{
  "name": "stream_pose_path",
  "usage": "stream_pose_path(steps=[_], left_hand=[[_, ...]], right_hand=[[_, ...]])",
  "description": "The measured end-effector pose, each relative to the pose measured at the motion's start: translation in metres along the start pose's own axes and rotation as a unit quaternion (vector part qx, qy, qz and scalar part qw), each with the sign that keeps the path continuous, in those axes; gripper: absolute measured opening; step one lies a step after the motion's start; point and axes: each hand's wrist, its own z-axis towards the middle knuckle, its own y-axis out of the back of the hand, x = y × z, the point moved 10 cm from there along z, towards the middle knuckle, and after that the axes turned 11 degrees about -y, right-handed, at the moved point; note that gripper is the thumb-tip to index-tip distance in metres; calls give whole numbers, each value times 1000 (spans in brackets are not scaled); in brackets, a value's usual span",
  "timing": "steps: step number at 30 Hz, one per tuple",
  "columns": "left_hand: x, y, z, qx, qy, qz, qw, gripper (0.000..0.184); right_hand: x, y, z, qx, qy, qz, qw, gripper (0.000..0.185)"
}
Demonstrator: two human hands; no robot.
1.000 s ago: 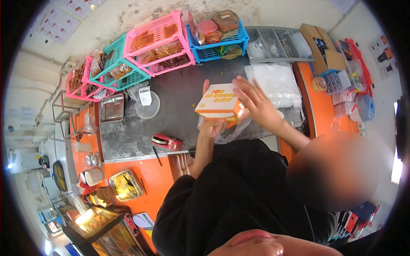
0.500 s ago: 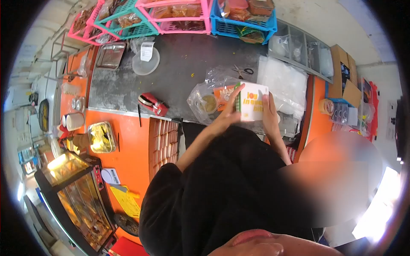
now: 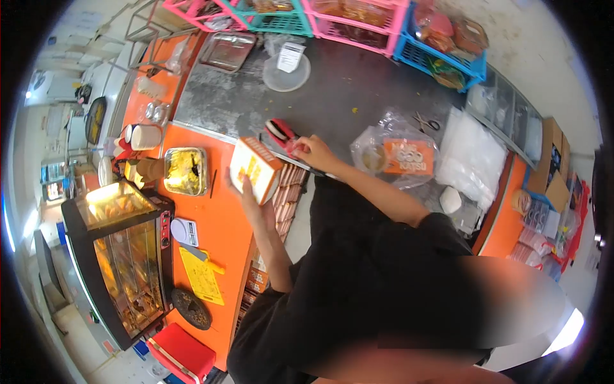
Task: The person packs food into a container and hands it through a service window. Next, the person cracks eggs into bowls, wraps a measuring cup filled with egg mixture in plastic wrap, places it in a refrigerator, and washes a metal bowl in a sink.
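Note:
My left hand [image 3: 254,200] is wrapped round a small white and orange box [image 3: 254,168], holding it tilted above the counter's front edge. My right hand [image 3: 313,155] has its fingers pinched together at the near end of a red tape dispenser [image 3: 279,132] on the dark worktop [image 3: 345,83]. What is between those fingertips is too small to make out. To the right, a clear plastic bag [image 3: 368,152] lies with an orange printed packet [image 3: 408,157] in or under it.
Scissors [image 3: 425,121] and a stack of clear plastic bags [image 3: 472,157] lie to the right. A glass tray of yellow food [image 3: 186,171] stands on the orange counter, near a scale [image 3: 184,232] and a heated display case [image 3: 128,256]. Stacked baskets [image 3: 355,38] line the back.
My view and body have turned left. The box, earlier in both hands, has moved left in my left hand alone. My right hand has let go of it and reached the red dispenser.

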Motion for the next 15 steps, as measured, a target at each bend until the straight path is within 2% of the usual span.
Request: stream_pose_path(steps=[2, 3, 4, 6, 8, 9, 10, 12, 14, 15], left_hand=[[-15, 41, 13, -28, -19, -17, 999, 53], [-22, 62, 23, -48, -27, -29, 998, 55], [-29, 75, 33, -54, -34, -24, 998, 55], [-30, 104, 39, -85, 0, -23, 996, 53], [-30, 129, 48, -127, 24, -34, 991, 52], [-24, 137, 55, -132, 53, -67, 988, 53], [-17, 143, 61, -135, 82, -101, 982, 53], [-10, 152, 77, -137, 97, -110, 980, 53], [-4, 146, 99, -101, 123, -121, 980, 53], [1, 145, 108, -104, 143, -118, 977, 54]], right_hand=[[-35, -11, 51, -95, -73, -200, 972, 30], [-78, -38, 76, 15, -179, -66, 982, 31], [-112, -67, 83, 127, -281, 71, 949, 32], [-97, -61, 71, 123, -307, 118, 936, 26], [-90, -61, 71, 143, -165, 203, 955, 19], [-111, -64, 65, 154, -170, 192, 954, 19], [-111, -47, 62, 62, -28, 62, 996, 18], [-101, -46, 48, -24, 112, -73, 991, 17], [-151, -40, 63, -56, -130, 49, 989, 18], [-126, -38, 67, -58, -123, 49, 989, 18]])
